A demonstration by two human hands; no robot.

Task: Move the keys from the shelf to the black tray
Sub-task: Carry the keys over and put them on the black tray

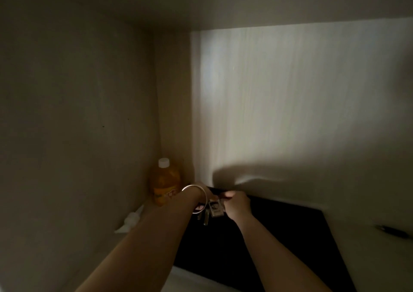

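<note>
Keys held over the black tray

Both hands, left hand and right hand, pinch the key bunch above the black tray's far edge; released carelessly, it could slide toward the orange bottle.

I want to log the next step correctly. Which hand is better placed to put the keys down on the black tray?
The right hand. Its fingers appear to grip the top of the keys, which hang over the black tray. The left hand is beside them, its grip unclear.

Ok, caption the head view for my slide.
Both hands hold the keys above the black tray, beside an orange bottle.
</note>
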